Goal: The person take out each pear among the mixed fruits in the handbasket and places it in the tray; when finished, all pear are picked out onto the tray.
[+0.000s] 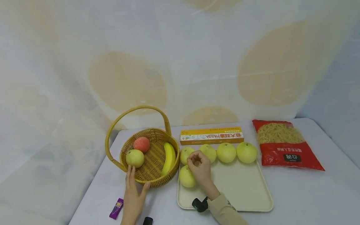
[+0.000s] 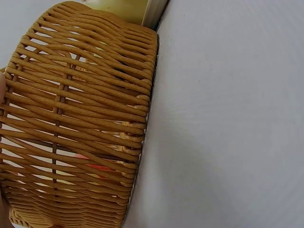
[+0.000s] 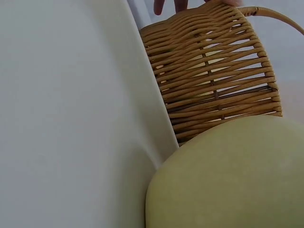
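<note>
My left hand (image 1: 134, 198) is at the near left of the wicker basket (image 1: 170, 176), its fairly straight fingers and thumb spread and touching the rim. Inside the basket lie a yellow-green round fruit (image 1: 135, 158), a peach (image 1: 141, 144) and a banana (image 1: 168, 157). Over the left part of the cream tray (image 1: 239, 193) is my right hand (image 1: 203, 170), fingers and thumb curled toward each other with nothing visible between them. Just beside it sits a yellow-green fruit (image 1: 187, 177), large and close in the right wrist view. More such fruits (image 1: 226, 152) line the tray's back edge.
Behind the tray lies a yellow pasta box (image 1: 212, 135). A red bag of pasta (image 1: 288, 145) rests to the tray's right. Near my left hand is a small purple packet (image 1: 116, 208). The basket's tall handle (image 1: 135, 109) arches over its far left side.
</note>
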### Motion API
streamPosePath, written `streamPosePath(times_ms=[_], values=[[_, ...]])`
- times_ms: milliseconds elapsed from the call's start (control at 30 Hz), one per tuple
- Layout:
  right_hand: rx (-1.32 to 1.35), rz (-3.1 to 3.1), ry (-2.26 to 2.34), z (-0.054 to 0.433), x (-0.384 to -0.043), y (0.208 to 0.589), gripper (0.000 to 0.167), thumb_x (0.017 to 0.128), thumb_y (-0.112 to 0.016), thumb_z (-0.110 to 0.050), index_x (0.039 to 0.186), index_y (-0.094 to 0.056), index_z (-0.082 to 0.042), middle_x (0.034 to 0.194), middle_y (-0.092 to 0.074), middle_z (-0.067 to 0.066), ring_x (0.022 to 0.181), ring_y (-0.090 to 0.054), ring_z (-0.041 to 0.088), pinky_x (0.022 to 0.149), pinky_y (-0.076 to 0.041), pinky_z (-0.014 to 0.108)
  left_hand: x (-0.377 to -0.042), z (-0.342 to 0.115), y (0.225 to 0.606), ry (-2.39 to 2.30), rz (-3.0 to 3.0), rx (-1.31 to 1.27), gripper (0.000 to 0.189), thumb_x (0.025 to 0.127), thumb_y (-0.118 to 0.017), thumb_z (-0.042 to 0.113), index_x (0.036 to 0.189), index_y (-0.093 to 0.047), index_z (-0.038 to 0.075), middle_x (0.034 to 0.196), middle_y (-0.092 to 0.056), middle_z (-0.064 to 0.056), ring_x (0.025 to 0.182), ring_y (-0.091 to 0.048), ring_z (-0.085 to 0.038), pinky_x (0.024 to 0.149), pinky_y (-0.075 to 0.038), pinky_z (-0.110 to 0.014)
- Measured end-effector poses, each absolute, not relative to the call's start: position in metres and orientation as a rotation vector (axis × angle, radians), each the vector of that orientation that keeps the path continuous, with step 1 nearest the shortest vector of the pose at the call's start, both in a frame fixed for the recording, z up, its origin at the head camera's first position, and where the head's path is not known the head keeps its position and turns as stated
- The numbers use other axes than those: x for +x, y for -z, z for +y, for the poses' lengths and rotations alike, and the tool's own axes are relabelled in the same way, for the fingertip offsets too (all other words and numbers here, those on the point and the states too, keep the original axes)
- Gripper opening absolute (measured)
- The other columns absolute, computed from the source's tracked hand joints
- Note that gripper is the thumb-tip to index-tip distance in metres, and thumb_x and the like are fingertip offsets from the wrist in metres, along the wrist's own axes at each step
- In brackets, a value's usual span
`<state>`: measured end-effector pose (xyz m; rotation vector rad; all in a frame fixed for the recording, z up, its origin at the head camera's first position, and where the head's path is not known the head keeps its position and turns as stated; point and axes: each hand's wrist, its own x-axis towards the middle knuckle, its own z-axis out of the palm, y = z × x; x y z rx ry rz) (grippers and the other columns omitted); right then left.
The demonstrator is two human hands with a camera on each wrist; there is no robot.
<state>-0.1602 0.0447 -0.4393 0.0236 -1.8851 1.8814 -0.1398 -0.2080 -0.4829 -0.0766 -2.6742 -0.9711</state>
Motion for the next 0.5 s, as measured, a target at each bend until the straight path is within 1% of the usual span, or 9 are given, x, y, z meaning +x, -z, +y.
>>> streamPosePath(times_ms=[100, 333, 400, 500], values=[[0.026, -1.892, -1.877, 0.044, -0.16, 0.437, 0.011, 0.078, -0.066, 0.013, 0.08, -0.06, 0.004, 0.068, -0.056, 0.008, 0.065, -0.049, 0.005, 0.065, -0.045, 0.025, -0.14, -0.208, 0.483, 0.974, -2.665, -0.078, 0.082, 0.093, -0.064, 0.028, 0.156, -0.014, 0.009, 0.164, -0.007, -0.015, 0.143, -0.023, -0.049, 0.106, -0.034, -0.066], [0.028, -1.85, -1.911, 0.042, -0.165, 0.444, 0.01, 0.079, -0.066, 0.012, 0.083, -0.061, 0.004, 0.069, -0.054, 0.003, 0.066, -0.048, 0.003, 0.064, -0.043, 0.022, -0.141, -0.208, 0.485, 0.966, -2.65, -0.088, 0.082, 0.093, -0.064, 0.028, 0.156, -0.015, 0.009, 0.164, -0.007, -0.014, 0.143, -0.023, -0.049, 0.105, -0.035, -0.066], [0.059, -1.838, -1.91, 0.04, -0.168, 0.449, 0.012, 0.079, -0.067, 0.012, 0.085, -0.061, 0.004, 0.073, -0.056, 0.005, 0.068, -0.05, 0.002, 0.065, -0.044, 0.019, -0.141, -0.208, 0.486, 0.966, -2.646, -0.088, 0.082, 0.093, -0.065, 0.028, 0.155, -0.016, 0.009, 0.164, -0.008, -0.014, 0.143, -0.023, -0.048, 0.106, -0.034, -0.065], [0.185, -1.822, -1.92, 0.034, -0.172, 0.454, 0.015, 0.08, -0.068, 0.012, 0.09, -0.061, 0.003, 0.083, -0.06, 0.012, 0.074, -0.053, 0.004, 0.07, -0.048, 0.018, -0.142, -0.208, 0.489, 0.966, -2.642, -0.093, 0.082, 0.092, -0.065, 0.029, 0.155, -0.017, 0.009, 0.164, -0.008, -0.014, 0.143, -0.023, -0.048, 0.108, -0.032, -0.065]])
